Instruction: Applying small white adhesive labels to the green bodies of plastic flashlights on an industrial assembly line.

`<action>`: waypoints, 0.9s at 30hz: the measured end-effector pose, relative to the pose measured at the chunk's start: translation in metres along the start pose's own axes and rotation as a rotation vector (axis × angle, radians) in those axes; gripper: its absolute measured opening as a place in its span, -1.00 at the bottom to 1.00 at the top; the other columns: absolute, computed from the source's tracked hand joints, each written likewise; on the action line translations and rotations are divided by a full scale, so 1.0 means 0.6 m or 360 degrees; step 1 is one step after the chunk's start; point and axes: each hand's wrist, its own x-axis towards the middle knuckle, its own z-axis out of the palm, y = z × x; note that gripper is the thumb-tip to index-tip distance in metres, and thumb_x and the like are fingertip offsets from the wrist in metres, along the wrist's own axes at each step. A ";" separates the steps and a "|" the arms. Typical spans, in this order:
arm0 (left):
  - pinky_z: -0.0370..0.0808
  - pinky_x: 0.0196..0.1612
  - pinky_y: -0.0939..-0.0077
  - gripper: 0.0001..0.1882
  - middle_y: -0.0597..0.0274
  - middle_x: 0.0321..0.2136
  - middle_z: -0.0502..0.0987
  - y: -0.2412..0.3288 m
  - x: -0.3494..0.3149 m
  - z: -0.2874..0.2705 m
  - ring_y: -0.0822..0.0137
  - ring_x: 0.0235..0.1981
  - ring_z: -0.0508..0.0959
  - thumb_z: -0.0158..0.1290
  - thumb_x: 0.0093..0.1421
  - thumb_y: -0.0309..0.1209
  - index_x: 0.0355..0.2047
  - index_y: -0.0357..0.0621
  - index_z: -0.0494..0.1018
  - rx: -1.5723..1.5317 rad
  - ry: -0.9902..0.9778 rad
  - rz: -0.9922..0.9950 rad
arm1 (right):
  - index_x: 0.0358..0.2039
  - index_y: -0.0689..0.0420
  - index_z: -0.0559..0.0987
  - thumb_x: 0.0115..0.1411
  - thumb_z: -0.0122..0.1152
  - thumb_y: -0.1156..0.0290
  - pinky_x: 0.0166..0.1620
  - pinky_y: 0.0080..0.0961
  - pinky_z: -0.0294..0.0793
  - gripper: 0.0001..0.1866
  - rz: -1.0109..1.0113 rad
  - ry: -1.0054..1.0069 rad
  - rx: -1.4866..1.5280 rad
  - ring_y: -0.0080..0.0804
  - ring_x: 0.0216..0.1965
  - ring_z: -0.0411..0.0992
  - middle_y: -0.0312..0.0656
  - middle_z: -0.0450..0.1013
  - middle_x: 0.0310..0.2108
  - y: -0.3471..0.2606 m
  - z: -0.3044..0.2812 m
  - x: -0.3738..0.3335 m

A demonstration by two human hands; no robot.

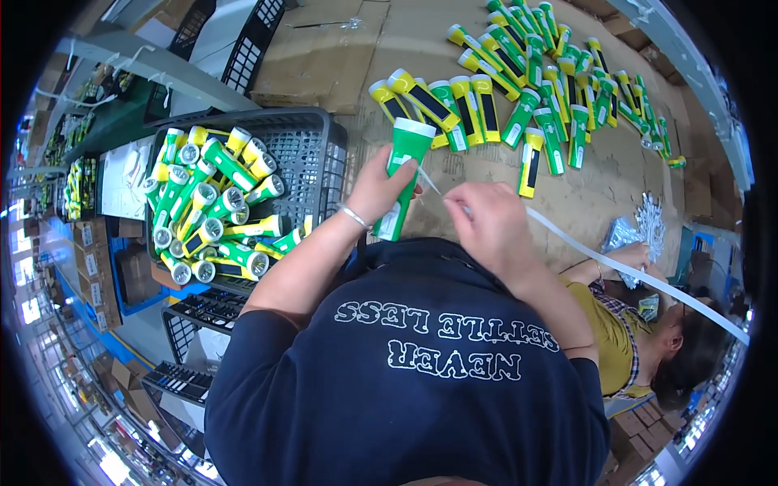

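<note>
My left hand is wrapped round a green flashlight with a white rim, its wide head tilted up and away from me. Just right of it, my right hand is closed in a pinch, palm side hidden. A thin white strip runs from the flashlight's side to these fingers. Beyond the right hand, a long white band stretches to the lower right; whether it is the same piece I cannot tell. Ahead on the cardboard-covered table lie many green and yellow flashlights, some with dark panels.
At my left, a dark plastic crate holds many flashlights, lens ends showing. To the right, a co-worker in a yellow top reaches toward silvery bundles and a clear bag. Black crates stand at lower left.
</note>
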 end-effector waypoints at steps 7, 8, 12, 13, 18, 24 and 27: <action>0.49 -0.49 0.43 -0.67 0.14 -0.47 0.49 -0.111 0.229 0.000 0.32 -0.55 0.52 -0.03 0.18 -0.22 -0.24 -0.28 0.31 -0.0017 0.0299 -0.0266 | -0.54 0.11 0.51 -0.03 0.19 0.44 -0.36 -0.38 0.35 -0.95 0.0381 -0.0220 0.0144 -0.22 -0.50 0.42 -0.19 0.45 -0.58 0.011 -0.015 -0.059; 0.50 -0.41 0.35 -0.64 0.11 -0.40 0.49 -0.074 0.238 0.041 0.30 -0.47 0.53 -0.01 0.17 -0.21 -0.20 -0.27 0.33 -0.0169 0.0296 -0.0357 | -0.53 0.10 0.51 -0.02 0.17 0.42 -0.34 -0.37 0.34 -0.95 0.0486 -0.0217 0.0205 -0.22 -0.49 0.42 -0.20 0.46 -0.57 0.015 -0.017 -0.067; 0.44 -0.20 0.29 -0.59 -0.03 -0.31 0.51 -0.115 0.363 0.080 0.13 -0.29 0.52 0.04 0.06 -0.22 -0.19 -0.31 0.36 0.0357 0.0552 -0.0177 | -0.49 0.12 0.53 0.01 0.17 0.40 -0.31 -0.42 0.38 -0.92 0.0744 -0.0219 0.0449 -0.24 -0.46 0.46 -0.16 0.49 -0.52 0.014 -0.022 -0.084; 0.44 -0.18 0.29 -0.57 -0.09 -0.29 0.50 -0.111 0.369 0.079 0.07 -0.25 0.52 0.05 0.03 -0.22 -0.19 -0.31 0.36 0.0563 0.0626 -0.0189 | -0.46 0.16 0.53 0.03 0.18 0.42 -0.36 -0.49 0.41 -0.91 0.0785 -0.0170 0.0624 -0.30 -0.48 0.47 -0.13 0.49 -0.52 0.020 -0.019 -0.091; 0.35 -0.01 0.41 -0.37 -0.01 -0.16 0.45 -0.084 0.292 0.024 0.15 -0.10 0.46 0.06 0.01 -0.31 0.10 -0.20 0.16 0.0601 0.0540 0.0203 | -0.44 0.22 0.52 0.07 0.16 0.45 -0.42 -0.66 0.38 -0.89 0.0934 -0.0155 0.0569 -0.59 -0.52 0.40 -0.25 0.46 -0.57 0.048 -0.016 -0.102; 0.45 -0.15 0.47 -0.61 0.13 -0.36 0.48 -0.028 0.023 -0.289 0.32 -0.26 0.52 -0.15 -0.05 -0.72 -0.15 -0.22 0.34 0.0959 0.1079 0.0711 | -0.40 0.19 0.48 0.09 0.15 0.52 -0.48 -0.83 0.22 -0.94 0.0974 -0.0173 0.1028 -0.79 -0.57 0.22 -0.45 0.36 -0.57 0.148 0.082 -0.096; 0.41 -0.11 0.34 -0.62 0.00 -0.32 0.49 -0.074 -0.110 -0.421 0.04 -0.20 0.48 -0.09 -0.09 -0.63 -0.18 -0.19 0.40 0.2012 0.0687 -0.0116 | -0.38 0.20 0.48 0.11 0.14 0.52 -0.46 -0.85 0.22 -0.93 0.1011 -0.0252 0.1202 -0.79 -0.55 0.24 -0.44 0.36 -0.55 0.192 0.152 -0.103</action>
